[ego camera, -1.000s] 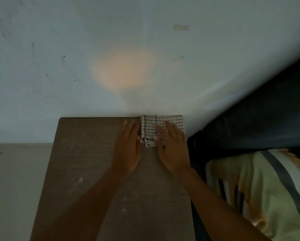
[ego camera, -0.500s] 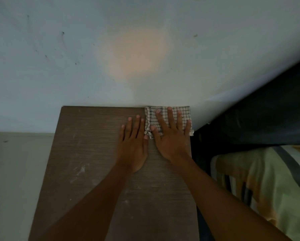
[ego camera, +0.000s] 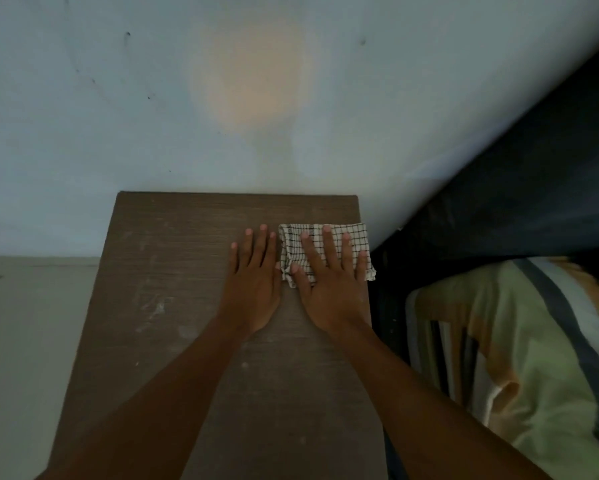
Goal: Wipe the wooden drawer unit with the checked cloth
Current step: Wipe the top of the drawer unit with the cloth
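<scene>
The right hand (ego camera: 329, 289) presses flat, fingers straight, on the cloth (ego camera: 339, 237), hiding its middle, while the left hand (ego camera: 253, 289) lies flat on the unit (ego camera: 173, 306), whose front is cut off.

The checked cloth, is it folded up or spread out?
Folded. The checked cloth is a small neat pad with layered edges on its left side, pressed flat under the right hand.
</scene>
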